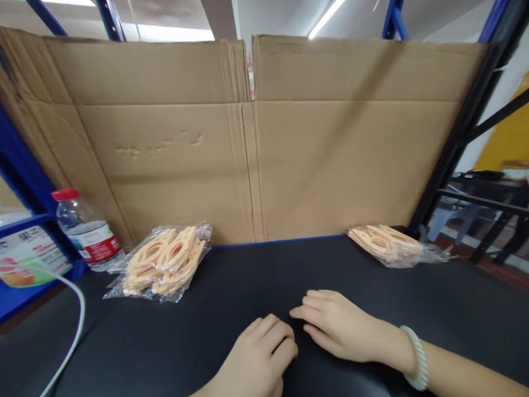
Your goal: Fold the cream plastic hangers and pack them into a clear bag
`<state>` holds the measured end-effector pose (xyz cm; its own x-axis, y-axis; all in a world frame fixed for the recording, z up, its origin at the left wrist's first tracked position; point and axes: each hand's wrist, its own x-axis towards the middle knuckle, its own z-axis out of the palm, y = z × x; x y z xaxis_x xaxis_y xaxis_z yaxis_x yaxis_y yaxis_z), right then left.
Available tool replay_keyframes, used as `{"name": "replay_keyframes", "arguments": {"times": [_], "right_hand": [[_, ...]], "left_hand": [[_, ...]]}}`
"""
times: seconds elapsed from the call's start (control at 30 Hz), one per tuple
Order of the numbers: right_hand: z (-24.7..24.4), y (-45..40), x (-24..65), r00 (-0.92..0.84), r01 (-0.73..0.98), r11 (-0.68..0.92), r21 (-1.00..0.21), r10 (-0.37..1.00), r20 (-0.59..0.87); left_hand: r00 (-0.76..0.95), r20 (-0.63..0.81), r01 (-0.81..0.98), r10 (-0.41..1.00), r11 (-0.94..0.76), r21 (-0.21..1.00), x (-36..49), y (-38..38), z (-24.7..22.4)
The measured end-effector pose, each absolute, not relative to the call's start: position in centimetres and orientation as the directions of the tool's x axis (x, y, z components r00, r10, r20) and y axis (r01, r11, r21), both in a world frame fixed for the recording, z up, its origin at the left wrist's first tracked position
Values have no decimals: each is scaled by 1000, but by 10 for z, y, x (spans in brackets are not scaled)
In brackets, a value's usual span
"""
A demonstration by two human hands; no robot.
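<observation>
My left hand (264, 353) rests low on the black table (264, 275), its fingers curled in, with nothing visible in them. Just to its right lies my right hand (330, 322), palm down, fingers stretched toward the left and holding nothing; a pale twisted band circles its wrist. The two hands are close but apart. Farther back on the left, a clear plastic bag (165, 262) holds several peach-coloured pieces with oval holes. A second bag (388, 245) with similar pieces lies at the back right.
A bottle with a red cap (93, 237) stands at the back left, beside a blue frame (25, 149). A white cable (78, 331) curves over the left side. Cardboard (330, 154) walls off the table's back edge.
</observation>
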<state>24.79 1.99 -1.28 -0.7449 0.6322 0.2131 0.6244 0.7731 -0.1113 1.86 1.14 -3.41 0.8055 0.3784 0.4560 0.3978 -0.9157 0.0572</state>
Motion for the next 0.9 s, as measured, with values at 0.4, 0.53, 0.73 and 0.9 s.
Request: {"name": "replay_keyframes", "arguments": {"times": [0.4,0.53,0.73,0.9], "right_hand": [[-24,19,249,-758,603,797,35,558,337],[-23,19,249,-755,600,799,47,545,364],[-26,20,252,-753,615,788,-12,592,287],[-24,21,253,-765,611,789,-62,609,208]], "left_hand": [[727,626,433,282,-896,-98,26,20,-48],[733,621,423,278,-901,-96,26,21,-47],[770,556,403,314,-914,-42,22,18,-43],[817,419,419,396,-907,41,19,13,-38]]}}
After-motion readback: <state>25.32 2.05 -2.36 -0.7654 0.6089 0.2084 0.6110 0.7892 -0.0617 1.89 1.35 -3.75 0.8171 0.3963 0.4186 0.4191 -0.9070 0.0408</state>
